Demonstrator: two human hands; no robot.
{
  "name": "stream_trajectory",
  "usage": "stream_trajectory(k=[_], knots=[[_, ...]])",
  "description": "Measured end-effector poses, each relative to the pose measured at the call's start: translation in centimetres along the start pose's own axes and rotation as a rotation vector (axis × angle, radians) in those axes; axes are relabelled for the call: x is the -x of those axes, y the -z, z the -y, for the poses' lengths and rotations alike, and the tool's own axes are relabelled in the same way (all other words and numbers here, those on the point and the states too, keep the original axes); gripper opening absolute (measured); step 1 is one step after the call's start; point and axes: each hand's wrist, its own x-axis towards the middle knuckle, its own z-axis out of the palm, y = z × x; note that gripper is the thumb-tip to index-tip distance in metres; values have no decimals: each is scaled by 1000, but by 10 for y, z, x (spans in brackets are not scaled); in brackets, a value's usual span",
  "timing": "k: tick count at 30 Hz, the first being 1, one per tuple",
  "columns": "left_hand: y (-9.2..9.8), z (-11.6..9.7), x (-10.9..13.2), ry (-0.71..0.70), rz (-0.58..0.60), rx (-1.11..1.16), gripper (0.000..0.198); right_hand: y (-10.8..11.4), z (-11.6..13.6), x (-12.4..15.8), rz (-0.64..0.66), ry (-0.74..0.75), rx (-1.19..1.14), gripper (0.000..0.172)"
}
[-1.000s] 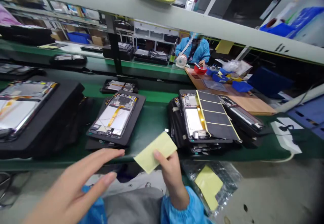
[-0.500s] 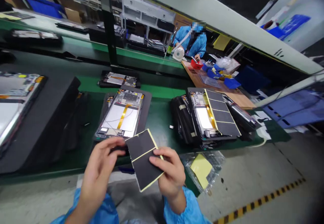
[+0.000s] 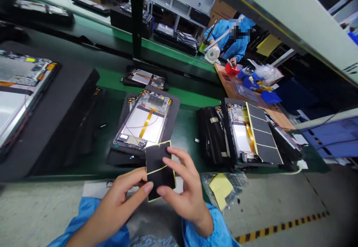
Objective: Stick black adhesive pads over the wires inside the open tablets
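Observation:
A small sheet of black adhesive pads [image 3: 159, 165] with pale yellow backing strips is held up in front of me, just off the bench's front edge. My left hand [image 3: 123, 195] pinches its left edge, thumb on the front and fingers behind. My right hand [image 3: 186, 187] lies over the sheet's right part, fingers spread, tips at its black face. Beyond the sheet an opened tablet [image 3: 148, 118] lies on a dark foam pad, showing a circuit board, a silver battery and an orange ribbon cable.
On the right, a larger black adhesive sheet [image 3: 261, 131] lies across a stack of opened tablets [image 3: 241, 133]. Stacked foam pads [image 3: 75, 90] fill the left. A clear plastic bag [image 3: 237, 183] with yellow paper [image 3: 221, 187] hangs near the bench edge. Someone in blue [image 3: 223, 32] sits opposite.
My left hand has moved right and closed on the sheet's left edge. My right hand has loosened its pinch and spread its fingers over the sheet. The view has shifted.

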Motion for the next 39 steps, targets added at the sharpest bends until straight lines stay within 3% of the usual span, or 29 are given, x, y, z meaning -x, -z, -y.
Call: stream_trajectory(k=[5, 8, 11, 17, 23, 27, 30, 34, 39], knots=[[2, 10, -4, 72, -80, 214, 35, -20, -1, -10, -28, -19, -122, 31], [2, 3, -15, 132, -147, 303, 39, -23, -3, -7, -52, -4, -142, 28], [1, -5, -22, 188, -141, 382, 42, -20, -5, -4, -41, 34, -131, 30], [3, 3, -20, 137, -32, 238, 32, -15, -5, -5, -61, 34, -124, 24], [2, 5, -24, 118, -111, 275, 38, -21, -6, -8, -19, 38, -115, 24], [-1, -1, -26, 185, -82, 343, 37, -20, -9, -7, -25, 36, 144, 17], [-3, -3, -26, 231, -100, 412, 42, -18, -7, -5, 9, 74, 286, 23], [-5, -1, -24, 181, -140, 370, 46, -18, -2, -6, 52, 40, 267, 35], [-5, 0, -20, 166, -163, 328, 39, -20, -1, -8, 51, -13, 146, 31]])
